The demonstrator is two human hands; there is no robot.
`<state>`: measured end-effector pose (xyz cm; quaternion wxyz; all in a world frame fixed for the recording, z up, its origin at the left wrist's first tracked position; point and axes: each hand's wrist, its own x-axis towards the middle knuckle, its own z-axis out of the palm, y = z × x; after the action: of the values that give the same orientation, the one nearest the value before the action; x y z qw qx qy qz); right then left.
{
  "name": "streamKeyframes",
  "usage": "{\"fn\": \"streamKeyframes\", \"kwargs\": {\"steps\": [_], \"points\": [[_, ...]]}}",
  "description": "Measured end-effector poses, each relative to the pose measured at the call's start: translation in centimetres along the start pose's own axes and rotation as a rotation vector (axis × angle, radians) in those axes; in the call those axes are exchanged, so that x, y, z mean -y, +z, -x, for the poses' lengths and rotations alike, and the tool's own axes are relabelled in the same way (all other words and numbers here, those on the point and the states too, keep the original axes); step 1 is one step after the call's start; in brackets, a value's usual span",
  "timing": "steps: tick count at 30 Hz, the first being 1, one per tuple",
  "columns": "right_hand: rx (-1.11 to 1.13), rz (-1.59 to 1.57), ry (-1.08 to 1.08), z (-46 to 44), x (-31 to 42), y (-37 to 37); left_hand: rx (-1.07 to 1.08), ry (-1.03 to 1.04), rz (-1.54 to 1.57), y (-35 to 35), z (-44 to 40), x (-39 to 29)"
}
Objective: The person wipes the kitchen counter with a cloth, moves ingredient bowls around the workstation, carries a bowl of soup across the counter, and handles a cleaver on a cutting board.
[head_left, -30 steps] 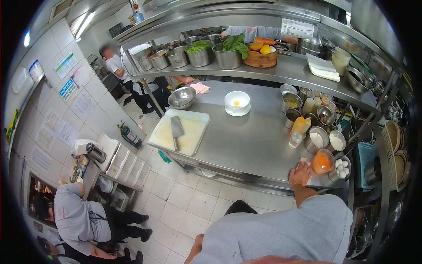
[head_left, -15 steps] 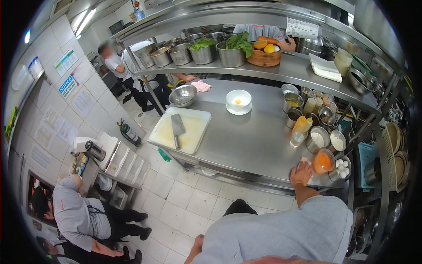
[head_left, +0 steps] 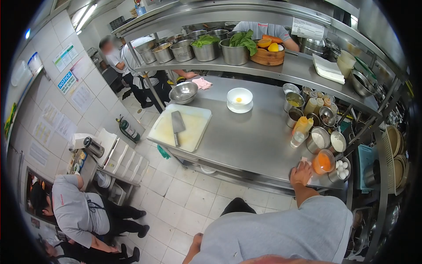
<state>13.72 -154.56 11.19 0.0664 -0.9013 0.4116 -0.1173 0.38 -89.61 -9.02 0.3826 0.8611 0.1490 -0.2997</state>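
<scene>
My right hand [head_left: 301, 173] lies on a pinkish cloth [head_left: 309, 180] at the front right of the steel table, fingers stretched out over it. Just right of that hand stand a clear tub of orange liquid [head_left: 323, 162] and a metal container of white eggs [head_left: 341, 170]. My left hand [head_left: 197, 240] hangs low beside my body, away from the table; its fingers are mostly hidden. Far from both hands, a white bowl with an egg yolk [head_left: 239, 97] sits on a white plate [head_left: 240, 109]. A cleaver [head_left: 177, 126] rests on the white cutting board [head_left: 197, 132].
Sauce bottles [head_left: 302, 126] and metal tins [head_left: 318, 139] crowd the table's right end. A steel bowl [head_left: 183, 93] and pink cloth [head_left: 202, 82] are at the back left. Overhead, a shelf [head_left: 281, 66] bears greens and pots. A co-worker [head_left: 83, 207] bends at the left.
The view has shifted slightly. At the left, the bending co-worker's head and arm have moved a little. My right hand stays on the cloth.
</scene>
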Motion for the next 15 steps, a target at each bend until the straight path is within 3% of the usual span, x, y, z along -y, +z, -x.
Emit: {"fn": "streamKeyframes", "kwargs": {"steps": [9,15], "points": [[0.002,0.015,-0.002,-0.1,0.0,-0.1,0.022,-0.104,0.115,0.3,-0.1,-0.9],[0.028,0.022,0.001,-0.2,0.0,0.0,0.015,-0.043,0.052,0.2,-0.2,-1.5]]}}
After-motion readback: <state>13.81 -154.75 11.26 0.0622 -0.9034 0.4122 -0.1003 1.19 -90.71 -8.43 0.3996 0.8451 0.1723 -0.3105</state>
